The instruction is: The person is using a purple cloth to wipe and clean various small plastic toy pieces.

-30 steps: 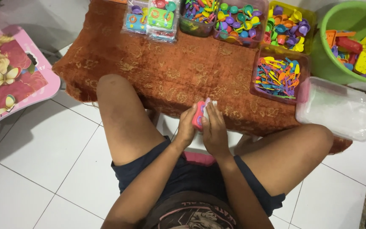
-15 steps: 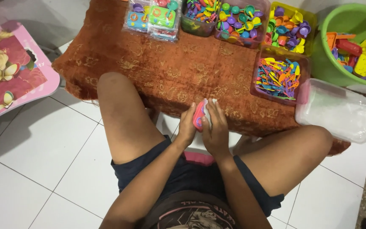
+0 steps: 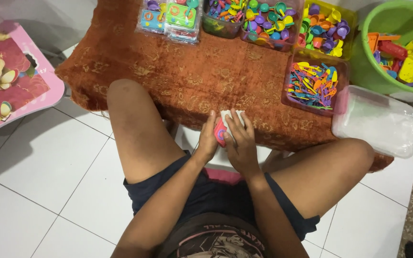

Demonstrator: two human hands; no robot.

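Pink toy piece [image 3: 220, 131] with clear wrapper, at edge of rust cloth-covered table [image 3: 192, 81]: we grip it, left hand [image 3: 208, 141] and right hand [image 3: 241, 143] both closed around it. Packing looks unfinished; sorted trays of utensils [image 3: 314, 83] wait beyond.

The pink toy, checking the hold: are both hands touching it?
Touching. The head view shows the left hand and right hand pressed against the pink toy.
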